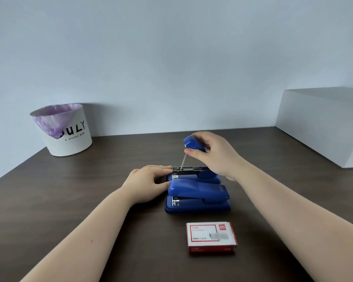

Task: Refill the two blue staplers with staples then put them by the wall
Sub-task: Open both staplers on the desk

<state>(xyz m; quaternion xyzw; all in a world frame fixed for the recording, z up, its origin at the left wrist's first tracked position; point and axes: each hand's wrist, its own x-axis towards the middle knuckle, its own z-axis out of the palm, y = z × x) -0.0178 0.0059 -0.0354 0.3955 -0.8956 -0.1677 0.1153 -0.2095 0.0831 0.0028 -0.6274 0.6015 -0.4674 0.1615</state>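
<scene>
Two blue staplers lie side by side in the middle of the dark table. The near stapler [198, 195] is closed. The far stapler [209, 177] stands open: its blue top cover [193, 144] is lifted up, and the metal staple channel [189, 169] is exposed with a thin spring rod rising from it. My right hand [214, 152] grips the raised cover. My left hand [149, 181] holds the front end of the far stapler's base and channel. A red and white box of staples [211, 237] lies closed in front of the near stapler.
A white bin [69, 137] with a purple liner stands at the back left against the wall [171, 68]. A grey box [324, 123] sits at the back right. The dark wooden table [90, 190] reaches to the wall.
</scene>
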